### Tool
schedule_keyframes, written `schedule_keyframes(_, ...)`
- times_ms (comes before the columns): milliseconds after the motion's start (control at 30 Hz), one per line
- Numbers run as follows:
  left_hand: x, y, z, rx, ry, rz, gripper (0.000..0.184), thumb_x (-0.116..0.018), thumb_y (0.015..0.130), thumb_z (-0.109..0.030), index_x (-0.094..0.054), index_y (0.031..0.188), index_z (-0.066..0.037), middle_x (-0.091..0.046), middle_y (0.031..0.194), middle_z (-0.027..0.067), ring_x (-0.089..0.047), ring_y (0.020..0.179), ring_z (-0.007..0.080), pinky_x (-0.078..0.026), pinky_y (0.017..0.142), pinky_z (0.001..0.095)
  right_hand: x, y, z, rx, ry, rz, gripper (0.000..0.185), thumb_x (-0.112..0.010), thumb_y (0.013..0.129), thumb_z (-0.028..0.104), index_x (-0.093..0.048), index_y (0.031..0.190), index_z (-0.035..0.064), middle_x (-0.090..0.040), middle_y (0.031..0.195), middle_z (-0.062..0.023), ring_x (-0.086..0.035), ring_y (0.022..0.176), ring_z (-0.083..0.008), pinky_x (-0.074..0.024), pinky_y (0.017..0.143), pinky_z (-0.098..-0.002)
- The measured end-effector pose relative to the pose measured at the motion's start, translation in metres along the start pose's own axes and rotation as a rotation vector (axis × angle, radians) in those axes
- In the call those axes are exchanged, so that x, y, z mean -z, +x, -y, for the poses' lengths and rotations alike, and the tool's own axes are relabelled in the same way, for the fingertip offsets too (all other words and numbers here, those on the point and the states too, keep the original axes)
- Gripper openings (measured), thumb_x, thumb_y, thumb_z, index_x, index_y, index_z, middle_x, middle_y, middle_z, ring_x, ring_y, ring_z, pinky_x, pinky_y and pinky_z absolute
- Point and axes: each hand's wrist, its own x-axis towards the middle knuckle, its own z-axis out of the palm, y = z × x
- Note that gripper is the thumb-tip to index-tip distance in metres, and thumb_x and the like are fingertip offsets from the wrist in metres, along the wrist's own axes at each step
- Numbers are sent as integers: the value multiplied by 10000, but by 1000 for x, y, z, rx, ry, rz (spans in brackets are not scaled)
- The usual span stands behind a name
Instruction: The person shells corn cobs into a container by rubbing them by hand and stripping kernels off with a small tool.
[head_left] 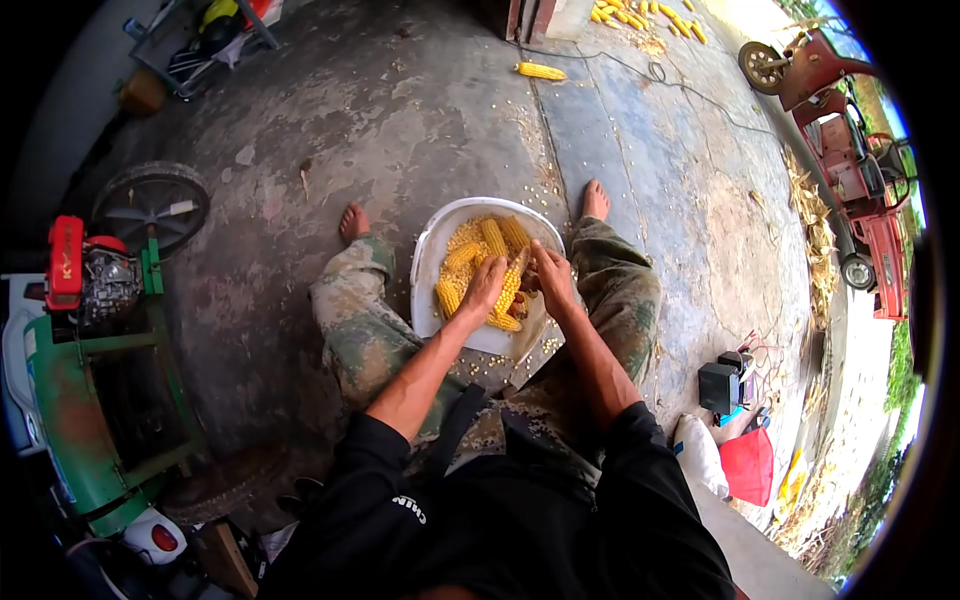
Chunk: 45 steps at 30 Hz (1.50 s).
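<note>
In the head view, a white basin [428, 250] stands on the floor between my bare feet. It holds loose yellow kernels [465, 240] and several whole corn cobs [493, 237]. My left hand [485, 287] is closed around the lower part of a partly stripped corn cob [511, 287], tilted over the basin. At the same cob's upper end, the fingers of my right hand [551, 276] press together; their inner side is hidden. Under my right hand lies something reddish-brown, partly covered, perhaps a bare cob.
One corn cob [541, 71] lies on the concrete floor, with more cobs [632, 14] beyond. A green machine with a red engine [66, 262] stands at left. A red three-wheeled vehicle [850, 165], black box [719, 387], red bag [749, 467] and cable [690, 88] are at right.
</note>
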Motion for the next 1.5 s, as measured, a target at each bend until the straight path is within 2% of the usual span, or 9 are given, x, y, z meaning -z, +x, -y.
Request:
schedule_keyframes(233,-3,1,-18,140,27,123,516,-453,1031,-458,-588,1205,9,-600,1084,74,-545,1035,149,-444,920,300,-1,-5,4,45,-45,46,412,-612,965,386,-676,1045,-12,-595,812,-18,-583,722,-115,-564,660,-296)
schedule_keyframes(767,1,6,-3,213,-520,181,265,-471,1005,-229,-611,1087,-21,-638,985,53,-635,888,143,-539,797,310,-6,-12,17,-74,92,190,350,-576,994,343,-629,953,-1,-552,655,-10,-512,490,-102,-403,440,-256)
schedule_keyframes(867,-7,-7,-35,264,-472,56,302,-473,1023,-297,-612,992,-31,-602,886,14,-597,809,112,-510,723,280,-1,4,2,-85,165,137,337,-573,997,332,-631,961,2,-558,659,-5,-512,504,-98,-398,449,-256)
schedule_keyframes(1000,-6,-12,-47,40,175,194,511,-449,1029,-482,-614,872,-25,-478,727,-26,-467,721,72,-394,605,278,3,10,8,-107,218,116,322,-570,998,316,-630,989,0,-574,708,-7,-516,556,-96,-404,494,-256)
schedule_keyframes(1233,-7,7,-43,-112,283,122,524,-389,1049,-447,-587,1033,38,-601,804,139,-595,776,248,-468,708,385,-12,23,13,-36,168,101,381,-501,1019,332,-626,1028,-28,-621,855,-65,-563,784,-127,-457,691,-276)
schedule_keyframes(1300,-5,17,-40,-213,383,25,492,-347,1051,-419,-566,1038,22,-623,867,295,-613,878,464,-466,705,500,-17,31,7,298,-58,116,398,-489,1022,340,-623,1034,-36,-616,855,-63,-556,776,-132,-456,696,-274)
schedule_keyframes(1400,-2,20,-40,-288,434,-30,435,-360,1051,-351,-569,1057,31,-625,905,321,-602,880,498,-473,730,533,-35,32,22,188,1,101,420,-476,1029,346,-620,1038,-49,-603,848,-57,-545,763,-145,-456,705,-284)
schedule_keyframes(1467,0,23,-37,-312,462,-53,407,-367,1051,-317,-571,1066,35,-625,923,334,-597,881,515,-477,742,550,-35,37,13,470,-182,143,403,-478,1032,332,-626,1031,-43,-600,839,-55,-543,763,-142,-457,712,-284)
schedule_keyframes(1500,-2,24,-35,-366,469,-82,411,-368,1051,-316,-573,1079,39,-628,920,333,-600,877,516,-481,744,552,-36,37,13,246,-41,115,393,-478,1034,321,-629,1024,-42,-605,846,-57,-549,779,-137,-459,721,-277)
